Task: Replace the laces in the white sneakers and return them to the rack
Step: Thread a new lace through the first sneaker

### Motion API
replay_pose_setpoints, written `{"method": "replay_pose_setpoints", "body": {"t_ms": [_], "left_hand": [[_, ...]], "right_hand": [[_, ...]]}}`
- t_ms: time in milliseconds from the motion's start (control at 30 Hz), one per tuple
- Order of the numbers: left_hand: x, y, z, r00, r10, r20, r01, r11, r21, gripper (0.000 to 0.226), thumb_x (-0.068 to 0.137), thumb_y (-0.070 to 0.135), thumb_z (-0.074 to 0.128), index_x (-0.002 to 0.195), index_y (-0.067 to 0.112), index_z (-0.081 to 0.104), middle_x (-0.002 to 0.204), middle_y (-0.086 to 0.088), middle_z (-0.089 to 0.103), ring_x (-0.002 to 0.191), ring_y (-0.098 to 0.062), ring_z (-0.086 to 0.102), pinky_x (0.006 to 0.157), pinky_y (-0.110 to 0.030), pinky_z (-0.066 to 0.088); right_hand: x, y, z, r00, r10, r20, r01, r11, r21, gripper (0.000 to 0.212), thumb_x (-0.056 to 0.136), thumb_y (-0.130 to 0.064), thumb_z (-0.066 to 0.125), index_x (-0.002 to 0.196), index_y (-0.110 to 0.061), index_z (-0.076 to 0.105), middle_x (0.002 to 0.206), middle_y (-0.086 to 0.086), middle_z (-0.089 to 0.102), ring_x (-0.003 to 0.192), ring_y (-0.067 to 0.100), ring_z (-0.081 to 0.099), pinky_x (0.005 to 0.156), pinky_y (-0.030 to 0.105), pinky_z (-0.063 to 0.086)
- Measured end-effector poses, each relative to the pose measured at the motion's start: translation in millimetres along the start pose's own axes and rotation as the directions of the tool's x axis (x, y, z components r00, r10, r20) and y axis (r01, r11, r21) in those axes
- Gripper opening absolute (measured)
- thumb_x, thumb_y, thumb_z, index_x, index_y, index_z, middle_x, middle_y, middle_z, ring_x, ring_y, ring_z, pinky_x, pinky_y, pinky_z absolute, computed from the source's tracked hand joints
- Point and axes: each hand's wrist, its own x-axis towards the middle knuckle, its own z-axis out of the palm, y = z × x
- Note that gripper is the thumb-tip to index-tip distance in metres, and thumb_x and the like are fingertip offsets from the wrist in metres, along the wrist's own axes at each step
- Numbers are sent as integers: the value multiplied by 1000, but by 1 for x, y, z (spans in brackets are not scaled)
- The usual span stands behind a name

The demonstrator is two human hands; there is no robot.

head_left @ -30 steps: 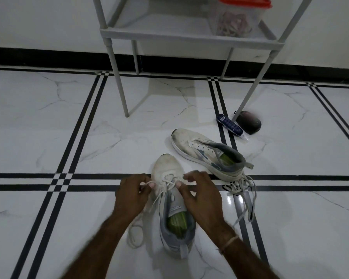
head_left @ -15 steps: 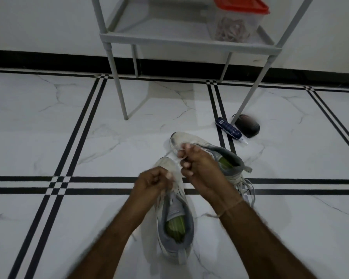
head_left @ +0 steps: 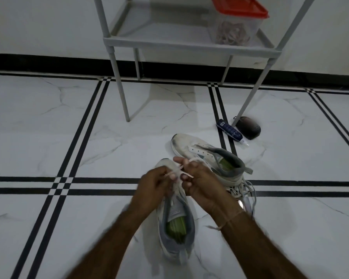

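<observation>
– White sneakers, both on the floor?
– Both. The near sneaker (head_left: 175,228) lies at six o'clock on the marble floor (head_left: 48,137), toe toward twelve, green insole showing. The far sneaker (head_left: 206,156) sits just beyond it at about one o'clock, toe toward ten, its eyelets showing.
– And the hands?
– Close together over the near sneaker's front. The left hand (head_left: 155,184) has its fingers curled, pinching the white lace (head_left: 177,172). The right hand (head_left: 199,182) pinches it too, and a strand runs across between them. Blur hides which eyelet the lace passes through.
– Anything by the far shoe?
– A tangle of loose laces (head_left: 244,190) on the floor at its heel, at three o'clock from the hands.
– The rack?
– The grey rack (head_left: 189,44) stands at twelve o'clock, against the wall. A clear box with a red lid (head_left: 238,23) stands on the right of its shelf. By its front right leg lie a dark blue tube (head_left: 229,131) and a dark rounded object (head_left: 249,127), just beside each other.
</observation>
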Motion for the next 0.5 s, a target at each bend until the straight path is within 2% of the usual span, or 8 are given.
{"method": "replay_pose_setpoints", "body": {"t_ms": [67, 167, 233, 300, 367, 400, 433, 500], "left_hand": [[2, -17, -18, 996, 28, -82, -20, 996, 86, 30, 96, 40, 55, 75, 22, 67, 61, 11, 63, 58, -6, 59, 63, -41, 54], [0, -42, -42, 990, -13, -143, 43, 976, 212, 33, 94, 43, 49, 68, 28, 62, 58, 14, 62, 54, -1, 56, 58, -32, 47], [-2, -47, -49, 981, -38, -192, 114, 910, 400, 33, 93, 49, 44, 71, 33, 63, 66, 10, 68, 67, -12, 66, 65, -37, 53], [-4, -39, -39, 965, 93, -245, 67, 817, 572, 35, 94, 54, 42, 100, 33, 69, 99, 4, 75, 95, -23, 70, 82, -43, 54], [-4, -20, -21, 983, 134, -128, -60, 885, 462, 51, 93, 62, 47, 131, 30, 59, 124, 4, 70, 114, -17, 64, 98, -42, 49], [-3, -6, -13, 994, 96, -44, -77, 944, 321, 52, 92, 62, 53, 133, 31, 57, 120, 6, 71, 111, -12, 66, 98, -38, 50], [-3, 2, -7, 998, 57, 28, -61, 980, 190, 43, 91, 57, 60, 127, 31, 61, 107, 8, 75, 100, -8, 69, 91, -33, 53], [-1, 3, -6, 999, 53, 7, -54, 991, 123, 8, 93, 35, 69, 98, 28, 70, 74, 11, 73, 72, -5, 70, 73, -31, 56]], "right_hand": [[1, -4, -10, 997, -8, -82, 7, 1000, -4, 23, 104, -17, 54, 115, -4, 70, 70, -5, 58, 59, 3, 44, 48, 13, 38], [-1, -3, -19, 990, -19, -143, 12, 999, -49, 18, 101, -6, 57, 110, 1, 70, 76, 4, 63, 62, 8, 58, 55, 16, 51], [-3, 2, -19, 989, -36, -144, 16, 990, -138, 17, 98, -2, 60, 112, 7, 68, 86, 14, 71, 70, 16, 69, 64, 22, 59], [-5, 6, -16, 988, -69, -138, 32, 966, -255, 14, 95, 0, 65, 107, 8, 67, 91, 22, 75, 75, 23, 73, 67, 27, 61], [-6, 8, -8, 988, -116, -106, 69, 928, -366, 10, 91, -5, 73, 98, 3, 69, 89, 21, 76, 76, 24, 74, 66, 27, 60], [-6, 9, -5, 986, -141, -90, 95, 914, -394, 9, 90, -8, 75, 94, -1, 70, 85, 17, 76, 74, 22, 72, 65, 26, 59], [-5, 10, -4, 984, -158, -81, 115, 913, -391, 7, 91, -10, 74, 93, -4, 70, 83, 14, 74, 72, 18, 70, 63, 24, 57], [-6, 11, -6, 985, -154, -72, 122, 936, -330, 7, 95, -9, 69, 99, -2, 71, 81, 11, 71, 70, 15, 67, 63, 22, 57]]}}
